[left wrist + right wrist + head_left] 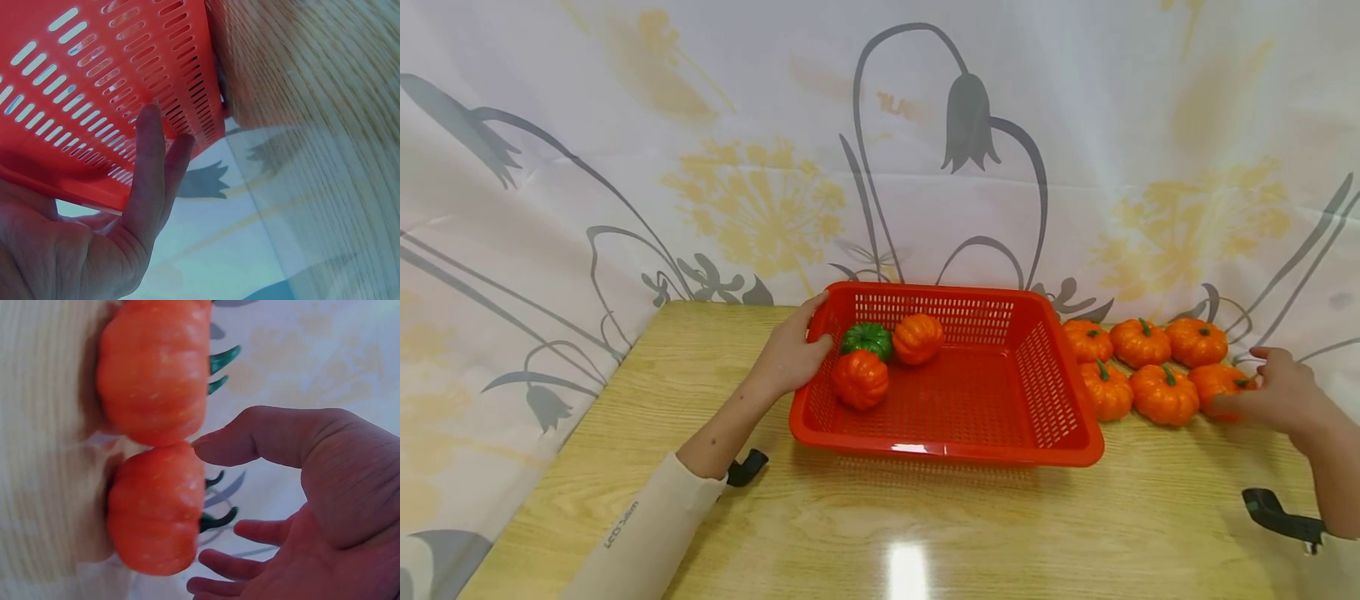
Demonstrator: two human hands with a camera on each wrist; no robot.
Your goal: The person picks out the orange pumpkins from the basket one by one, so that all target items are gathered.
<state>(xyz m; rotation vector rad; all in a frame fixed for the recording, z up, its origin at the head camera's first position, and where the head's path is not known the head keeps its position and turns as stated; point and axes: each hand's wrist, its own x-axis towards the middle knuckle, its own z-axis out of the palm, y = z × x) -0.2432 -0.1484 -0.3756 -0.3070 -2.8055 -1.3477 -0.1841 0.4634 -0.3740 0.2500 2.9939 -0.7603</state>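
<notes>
While left hand (793,353) grips basket (951,450), right (1287,397) splayed

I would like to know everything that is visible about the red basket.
The red basket looks like glossy plastic: rectangular, with a broad smooth rim, slotted walls and a perforated floor. It sits open side up on the wooden table. Its left part holds one green pumpkin and two orange ones; the right part of its floor is bare. The left hand grips its left rim, thumb inside, fingers outside. Whether the pumpkins to its right touch it is unclear.
</notes>
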